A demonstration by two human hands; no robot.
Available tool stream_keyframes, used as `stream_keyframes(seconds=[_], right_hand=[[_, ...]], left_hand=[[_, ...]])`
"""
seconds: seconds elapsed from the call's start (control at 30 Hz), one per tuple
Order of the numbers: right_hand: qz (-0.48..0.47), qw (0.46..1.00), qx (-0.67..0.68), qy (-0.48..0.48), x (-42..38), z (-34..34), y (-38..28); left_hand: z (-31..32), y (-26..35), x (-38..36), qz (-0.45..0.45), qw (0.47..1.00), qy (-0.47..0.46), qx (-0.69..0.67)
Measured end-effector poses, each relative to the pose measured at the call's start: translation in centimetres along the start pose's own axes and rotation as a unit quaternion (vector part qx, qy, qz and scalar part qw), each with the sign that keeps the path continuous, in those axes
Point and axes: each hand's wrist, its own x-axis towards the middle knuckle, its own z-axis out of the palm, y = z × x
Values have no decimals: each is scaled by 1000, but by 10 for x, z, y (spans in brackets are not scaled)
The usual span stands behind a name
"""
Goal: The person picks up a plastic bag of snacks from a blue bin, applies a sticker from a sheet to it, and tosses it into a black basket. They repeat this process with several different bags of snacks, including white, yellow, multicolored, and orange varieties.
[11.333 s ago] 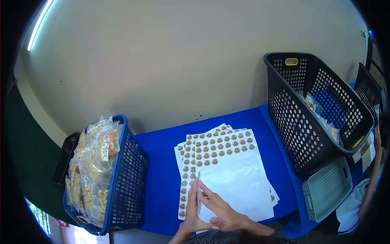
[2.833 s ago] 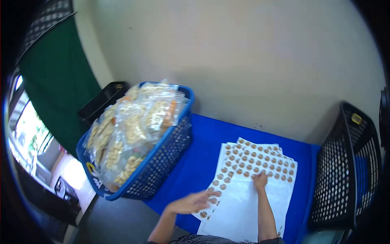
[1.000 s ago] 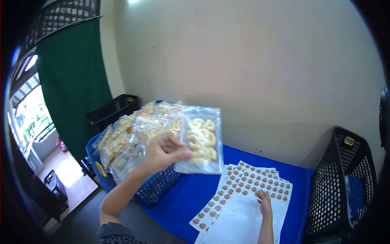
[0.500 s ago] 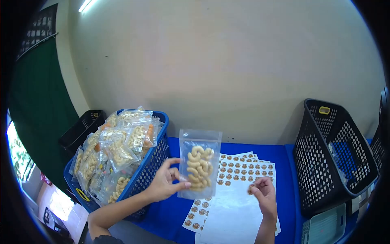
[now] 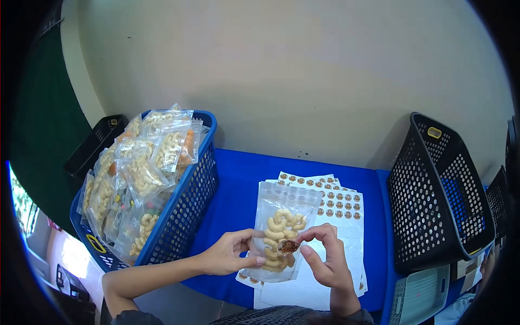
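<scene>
A clear zip pouch of cashew nuts (image 5: pixel 279 230) stands upright over the sticker sheets, its lower left edge pinched between the thumb and fingers of my left hand (image 5: pixel 233 253). On the pouch's front, over the nuts, is a round brown sticker (image 5: pixel 287 247). My right hand (image 5: pixel 329 260) has its thumb and index fingertip at the sticker's right edge, pinching it against the pouch. Beneath lie white sheets of round brown stickers (image 5: pixel 346 206), overlapping each other on the blue tablecloth (image 5: pixel 238 173); the upper sheet has rows left at its top and bare backing below.
A blue basket (image 5: pixel 181 211) heaped with filled clear bags (image 5: pixel 143 176) stands at left, a black basket (image 5: pixel 89 146) behind it. At right is a tall black basket (image 5: pixel 417 216), with a pale green tray (image 5: pixel 421 295) in front. A wall (image 5: pixel 298 81) rises behind the table.
My right hand has carried the sticker left from above the sheets onto the pouch's front. The pouch has come lower and slightly right, and the camera view has shifted.
</scene>
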Motion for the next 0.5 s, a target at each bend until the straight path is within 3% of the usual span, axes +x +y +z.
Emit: stream_keyframes(seconds=[0.43,0.5], right_hand=[[8,999,39,-9,-3,6,7],[-34,998,-35,-41,-2,4,6]], left_hand=[[0,4,-2,3,1000,0,20],[0,4,-2,1,1000,-5,12]])
